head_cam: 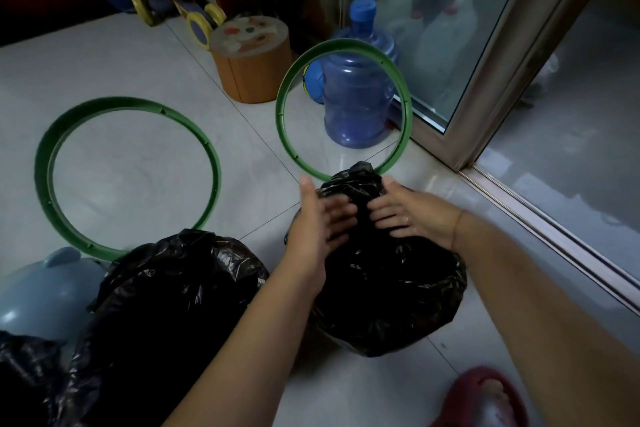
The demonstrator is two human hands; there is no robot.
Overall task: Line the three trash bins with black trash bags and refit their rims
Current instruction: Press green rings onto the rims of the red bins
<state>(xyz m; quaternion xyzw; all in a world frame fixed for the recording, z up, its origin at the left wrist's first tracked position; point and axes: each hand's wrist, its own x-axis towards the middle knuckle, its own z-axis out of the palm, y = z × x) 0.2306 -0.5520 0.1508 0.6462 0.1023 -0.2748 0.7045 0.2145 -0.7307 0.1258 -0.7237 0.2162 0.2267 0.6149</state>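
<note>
A black trash bag (pixel 391 291) covers the bin on the right, and its far edge is bunched up. My left hand (pixel 320 218) and my right hand (pixel 405 215) both grip that bunched edge, fingers curled into the plastic. A second bin lined with a black bag (pixel 173 298) stands to the left of it. More black plastic (pixel 24 381) shows at the bottom left corner. One green rim (pixel 45 152) lies flat on the floor at the left. Another green rim (pixel 405 107) leans upright against a blue water jug.
A blue water jug (pixel 356 94) stands behind the leaning rim, beside an orange round stool (pixel 256 69). A pale blue plastic item (pixel 41 295) sits at the left. A sliding glass door frame (pixel 485 87) and floor track run along the right. My foot in a red slipper (pixel 485 399) is at the bottom right.
</note>
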